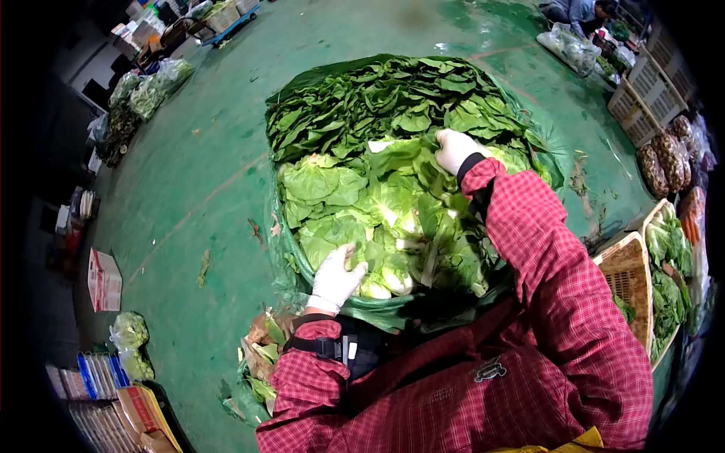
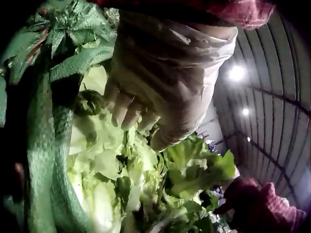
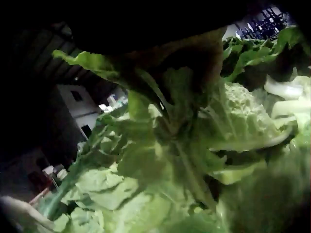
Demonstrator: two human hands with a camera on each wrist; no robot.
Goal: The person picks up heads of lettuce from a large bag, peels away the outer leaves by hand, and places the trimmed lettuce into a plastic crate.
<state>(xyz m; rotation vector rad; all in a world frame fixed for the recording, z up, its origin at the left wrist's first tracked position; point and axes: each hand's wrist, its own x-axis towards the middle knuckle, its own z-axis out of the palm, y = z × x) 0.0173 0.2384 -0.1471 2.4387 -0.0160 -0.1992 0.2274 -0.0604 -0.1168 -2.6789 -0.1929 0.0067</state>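
A large green woven bag [image 1: 321,315], its mouth spread wide, is full of leafy greens. Pale lettuce heads [image 1: 393,219] lie in its near half, and darker leafy greens [image 1: 377,98] are packed along the far side. My right hand [image 1: 457,151], in a white glove, grips a lettuce [image 3: 177,131] by its leaves, which hang below the fingers in the right wrist view; shadow hides most of that hand there. My left hand [image 1: 336,279], also gloved, is at the near left rim, its fingers [image 2: 121,109] loosely bent over the pale lettuce heads and holding nothing.
Loose trimmings [image 1: 264,347] lie on the green floor [image 1: 196,166] left of the bag. At right stand a crate [image 1: 627,275] and greens [image 1: 668,241]. Bagged vegetables [image 1: 155,90] sit far left, a white carton [image 1: 104,279] nearer. Another person [image 1: 578,13] crouches far right.
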